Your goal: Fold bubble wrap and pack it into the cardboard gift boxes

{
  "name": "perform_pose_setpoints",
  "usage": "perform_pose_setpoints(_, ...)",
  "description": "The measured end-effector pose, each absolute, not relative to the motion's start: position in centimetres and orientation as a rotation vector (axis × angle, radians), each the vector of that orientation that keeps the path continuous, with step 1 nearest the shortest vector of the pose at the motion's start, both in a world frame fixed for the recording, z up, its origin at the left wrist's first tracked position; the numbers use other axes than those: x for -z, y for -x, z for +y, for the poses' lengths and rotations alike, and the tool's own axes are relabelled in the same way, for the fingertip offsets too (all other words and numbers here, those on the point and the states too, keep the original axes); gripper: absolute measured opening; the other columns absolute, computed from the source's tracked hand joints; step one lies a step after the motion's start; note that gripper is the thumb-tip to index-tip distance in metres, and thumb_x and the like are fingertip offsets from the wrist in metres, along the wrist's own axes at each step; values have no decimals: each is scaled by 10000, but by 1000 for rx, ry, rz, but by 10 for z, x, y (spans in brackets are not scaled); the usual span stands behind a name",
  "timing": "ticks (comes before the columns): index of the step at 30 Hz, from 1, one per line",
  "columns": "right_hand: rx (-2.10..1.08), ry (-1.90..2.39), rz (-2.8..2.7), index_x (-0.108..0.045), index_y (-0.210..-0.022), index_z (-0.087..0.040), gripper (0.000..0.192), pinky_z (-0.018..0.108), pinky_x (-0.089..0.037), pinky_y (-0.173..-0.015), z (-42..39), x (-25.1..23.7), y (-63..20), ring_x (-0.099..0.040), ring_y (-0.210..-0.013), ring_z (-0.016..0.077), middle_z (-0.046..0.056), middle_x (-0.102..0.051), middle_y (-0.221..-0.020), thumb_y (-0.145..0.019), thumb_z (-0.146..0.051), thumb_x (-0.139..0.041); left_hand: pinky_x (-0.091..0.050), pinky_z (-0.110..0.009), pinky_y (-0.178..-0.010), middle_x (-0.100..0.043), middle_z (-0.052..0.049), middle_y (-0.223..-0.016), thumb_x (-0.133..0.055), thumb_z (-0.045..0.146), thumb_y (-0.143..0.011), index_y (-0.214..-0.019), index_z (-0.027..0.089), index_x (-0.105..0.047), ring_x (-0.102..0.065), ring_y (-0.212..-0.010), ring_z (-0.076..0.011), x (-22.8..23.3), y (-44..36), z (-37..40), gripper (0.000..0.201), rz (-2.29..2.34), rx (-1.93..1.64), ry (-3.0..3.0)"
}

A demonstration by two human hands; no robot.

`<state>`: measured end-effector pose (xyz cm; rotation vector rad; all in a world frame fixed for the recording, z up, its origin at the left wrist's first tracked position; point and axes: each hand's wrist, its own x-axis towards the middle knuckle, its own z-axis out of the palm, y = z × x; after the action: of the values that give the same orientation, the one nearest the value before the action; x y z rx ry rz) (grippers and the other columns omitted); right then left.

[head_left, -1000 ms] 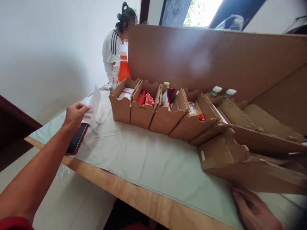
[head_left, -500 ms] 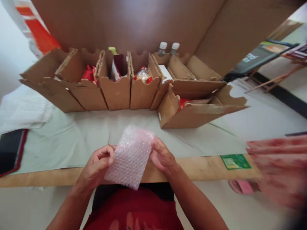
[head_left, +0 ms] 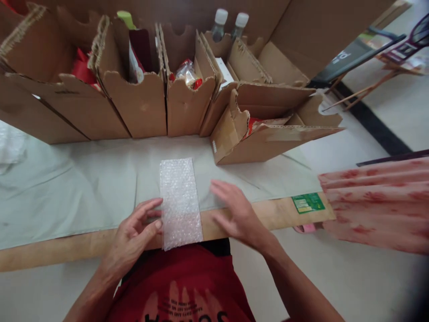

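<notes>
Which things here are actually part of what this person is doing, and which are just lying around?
Seemingly part of the job:
bubble wrap, lying flat
left hand, at its left edge
right hand, open, apart from it

Apparently just there:
cardboard boxes, untouched
white-capped bottles, behind the boxes
green label, on the wooden edge
pink patterned cloth, at the right

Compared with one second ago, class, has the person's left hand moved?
Yes: the left hand moved rightward, from left of the cardboard boxes to in front of them.
</notes>
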<state>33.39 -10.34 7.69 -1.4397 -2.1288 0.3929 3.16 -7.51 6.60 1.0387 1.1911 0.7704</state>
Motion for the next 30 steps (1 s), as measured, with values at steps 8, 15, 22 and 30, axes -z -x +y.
perform_pose_setpoints(8,-301,1314,-2470,-637,-1393,-211,426,508,-515,-1107,-148,-56,-296,-520,-1479,330,167,-615,-1546,-972,-241,-691,-655,-316,-793,-600,-131,-1517,-827,443,-835,-1098,238,-815,-704,-1158,-268,-57,-37,-83,334,1225,-840,-1025)
perform_pose_setpoints(15,-301,1125,-2278,-751,-1117,-194,185,374,-591,-940,-129,-55,-291,-732,-1188,229,86,-820,-1181,-1067,-181,-573,-647,-467,-932,-496,-138,-1601,-679,330,-944,-1279,277,-715,-671,-1260,-312,-65,-20,-104,341,1243,-867,-1434)
perform_pose_setpoints(22,-598,1298,-2230,-776,-1176,-189,236,337,-596,-877,-87,-66,-276,-775,-936,202,67,-839,-1044,-1082,-250,-569,-573,-443,-996,-718,-82,-1182,-645,273,-977,-1508,294,-493,-691,-1111,-253,-67,-39,-104,552,1304,-899,-2003)
perform_pose_setpoints(30,-109,1297,-2258,-690,-1282,-220,253,427,-507,-975,-107,-77,-288,-697,-1171,266,120,-765,-1260,-1041,-259,-626,-476,-377,-816,-733,-21,-851,-574,221,-993,-1385,224,-587,-638,-811,-225,-44,-52,-78,392,1456,-856,-2204)
